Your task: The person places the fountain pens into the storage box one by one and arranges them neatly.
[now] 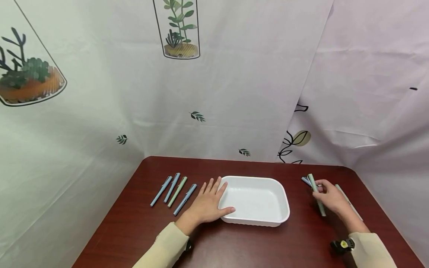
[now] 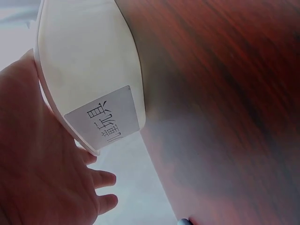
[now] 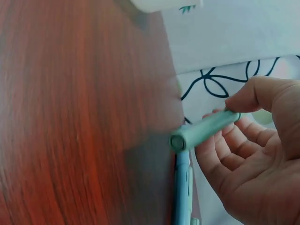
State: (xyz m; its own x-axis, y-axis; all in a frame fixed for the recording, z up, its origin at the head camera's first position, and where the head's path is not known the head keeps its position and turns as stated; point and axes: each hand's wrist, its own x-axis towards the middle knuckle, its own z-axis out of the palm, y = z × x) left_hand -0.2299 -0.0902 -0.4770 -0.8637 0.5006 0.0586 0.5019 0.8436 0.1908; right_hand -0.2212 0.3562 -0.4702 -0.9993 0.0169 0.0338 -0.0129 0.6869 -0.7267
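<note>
A: Head view, which step?

B: Pick-up. My right hand (image 1: pixel 330 198) pinches a green pen (image 1: pixel 316 193) at the table's (image 1: pixel 140 227) right side, fingers curled round it, a blue pen (image 3: pixel 182 187) lying just beside. My left hand (image 1: pixel 206 203) lies flat, fingers straight, against the tray's (image 1: pixel 281 217) left wall, steadying it.

A: Other pens?

B: Four (image 1: pixel 173 190) left of the tray, untouched.

A: Next?

B: My guess: lift the pen clear, carry it left over the rim, let go inside.
</note>
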